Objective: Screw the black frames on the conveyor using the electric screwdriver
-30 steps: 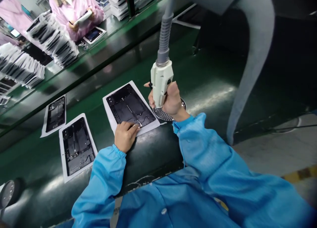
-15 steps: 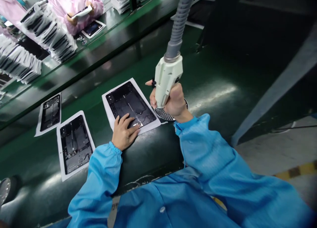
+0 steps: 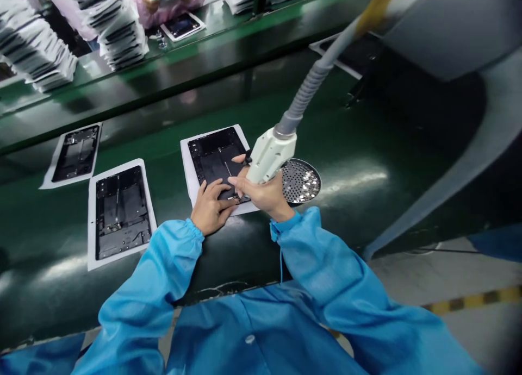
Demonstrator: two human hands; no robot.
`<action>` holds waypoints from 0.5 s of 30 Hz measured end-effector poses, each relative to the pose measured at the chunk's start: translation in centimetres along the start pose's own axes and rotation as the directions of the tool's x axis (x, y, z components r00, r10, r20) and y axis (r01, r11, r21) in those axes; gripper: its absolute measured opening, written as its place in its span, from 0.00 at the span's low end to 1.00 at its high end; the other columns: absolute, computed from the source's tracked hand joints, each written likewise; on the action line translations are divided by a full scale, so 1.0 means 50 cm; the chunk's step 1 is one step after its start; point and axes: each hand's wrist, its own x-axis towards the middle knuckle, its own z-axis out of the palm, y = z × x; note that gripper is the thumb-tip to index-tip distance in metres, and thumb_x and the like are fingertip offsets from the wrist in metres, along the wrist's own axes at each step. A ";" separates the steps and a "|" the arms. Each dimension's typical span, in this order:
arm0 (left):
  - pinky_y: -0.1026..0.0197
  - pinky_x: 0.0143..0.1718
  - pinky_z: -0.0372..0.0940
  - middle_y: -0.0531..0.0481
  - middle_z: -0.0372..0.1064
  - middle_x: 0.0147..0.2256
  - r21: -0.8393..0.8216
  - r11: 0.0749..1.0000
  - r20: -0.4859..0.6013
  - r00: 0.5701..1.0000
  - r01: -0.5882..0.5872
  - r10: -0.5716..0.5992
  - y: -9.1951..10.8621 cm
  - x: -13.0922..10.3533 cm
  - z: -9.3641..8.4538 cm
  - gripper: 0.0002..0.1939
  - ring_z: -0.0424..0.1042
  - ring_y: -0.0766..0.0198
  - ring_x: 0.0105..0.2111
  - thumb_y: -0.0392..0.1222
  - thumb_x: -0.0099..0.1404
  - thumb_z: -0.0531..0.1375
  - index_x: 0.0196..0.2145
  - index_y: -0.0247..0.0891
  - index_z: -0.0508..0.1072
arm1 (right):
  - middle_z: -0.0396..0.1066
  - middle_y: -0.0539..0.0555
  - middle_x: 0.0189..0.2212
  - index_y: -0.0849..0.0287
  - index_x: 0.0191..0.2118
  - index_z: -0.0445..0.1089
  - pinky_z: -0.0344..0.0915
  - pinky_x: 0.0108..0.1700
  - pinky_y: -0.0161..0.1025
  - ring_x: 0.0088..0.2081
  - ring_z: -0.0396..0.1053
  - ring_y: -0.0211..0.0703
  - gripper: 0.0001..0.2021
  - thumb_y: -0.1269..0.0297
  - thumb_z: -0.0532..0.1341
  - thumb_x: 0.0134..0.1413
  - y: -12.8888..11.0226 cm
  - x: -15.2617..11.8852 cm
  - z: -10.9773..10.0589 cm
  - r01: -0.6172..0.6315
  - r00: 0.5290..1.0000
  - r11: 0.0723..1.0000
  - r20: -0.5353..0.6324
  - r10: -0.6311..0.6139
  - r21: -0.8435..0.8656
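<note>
My right hand [image 3: 267, 194] is wrapped round a pale green handheld tool [image 3: 272, 153] with a grey ribbed hose on top. The tool's lower end is over the bottom right part of a black tablet housing [image 3: 216, 163] on a white sheet; the hand partly hides that tip. My left hand [image 3: 212, 206] rests on the lower edge of the housing, fingers spread, its fingertips near the tool's tip. Just right of my right hand sits a round perforated tray [image 3: 302, 182] with small shiny parts.
Two more housings [image 3: 122, 212] [image 3: 76, 153] lie on white sheets to the left. Stacks of wrapped panels [image 3: 118, 30] stand across the green bench [image 3: 171, 147], beside a person in pink [image 3: 149, 13]. A grey curved band [image 3: 448, 168] crosses the right side.
My right hand has moved the tool left and down from beside the housing to over its lower right part. More of the round tray shows. The view has shifted.
</note>
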 end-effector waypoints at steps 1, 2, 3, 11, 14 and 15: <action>0.36 0.63 0.44 0.46 0.66 0.53 -0.008 1.000 -0.003 1.000 -0.001 0.001 -0.001 0.000 0.002 0.11 0.58 0.52 0.60 0.45 0.67 0.58 0.43 0.48 0.79 | 0.65 0.43 0.15 0.58 0.36 0.69 0.64 0.26 0.40 0.18 0.63 0.36 0.14 0.63 0.69 0.42 0.003 -0.003 -0.001 -0.005 1.000 1.000 -0.002 0.005 -0.003; 0.36 0.63 0.44 0.46 0.66 0.53 -0.014 1.000 -0.006 1.000 -0.001 0.001 -0.001 0.001 0.003 0.11 0.59 0.52 0.60 0.46 0.67 0.58 0.43 0.48 0.79 | 0.65 0.43 0.16 0.58 0.37 0.69 0.64 0.26 0.39 0.18 0.63 0.36 0.14 0.63 0.69 0.42 0.006 -0.005 -0.001 -0.010 1.000 1.000 -0.001 0.010 -0.005; 0.36 0.63 0.44 0.46 0.66 0.53 -0.017 1.000 -0.009 1.000 -0.001 0.001 -0.001 0.001 0.004 0.11 0.59 0.51 0.60 0.46 0.67 0.58 0.43 0.48 0.79 | 0.66 0.43 0.16 0.58 0.37 0.69 0.64 0.26 0.39 0.18 0.63 0.36 0.14 0.64 0.69 0.41 0.009 -0.006 -0.001 -0.013 1.000 1.000 0.002 0.013 -0.009; 0.35 0.64 0.44 0.46 0.65 0.55 -0.021 1.000 0.005 1.000 0.002 -0.002 0.001 0.000 0.003 0.11 0.58 0.50 0.61 0.45 0.66 0.59 0.45 0.48 0.78 | 0.64 0.46 0.16 0.56 0.21 0.64 0.71 0.43 0.47 0.24 0.67 0.39 0.11 0.65 0.68 0.43 0.018 -0.011 -0.001 0.034 0.999 0.995 0.034 -0.031 -0.097; 0.35 0.64 0.44 0.46 0.65 0.55 -0.019 1.000 0.016 1.000 0.002 -0.002 0.001 -0.001 0.004 0.11 0.57 0.49 0.61 0.44 0.66 0.59 0.45 0.48 0.78 | 0.64 0.45 0.16 0.55 0.24 0.64 0.71 0.43 0.47 0.25 0.68 0.39 0.09 0.65 0.67 0.44 0.019 -0.016 -0.002 0.019 0.998 0.994 0.054 -0.013 -0.108; 0.35 0.64 0.44 0.46 0.65 0.55 -0.017 1.000 0.019 1.000 0.002 -0.001 0.001 -0.002 0.005 0.11 0.57 0.49 0.61 0.44 0.66 0.59 0.45 0.49 0.78 | 0.64 0.45 0.17 0.55 0.25 0.64 0.71 0.42 0.46 0.24 0.68 0.39 0.09 0.65 0.67 0.44 0.020 -0.017 -0.002 0.014 0.998 0.994 0.056 -0.008 -0.111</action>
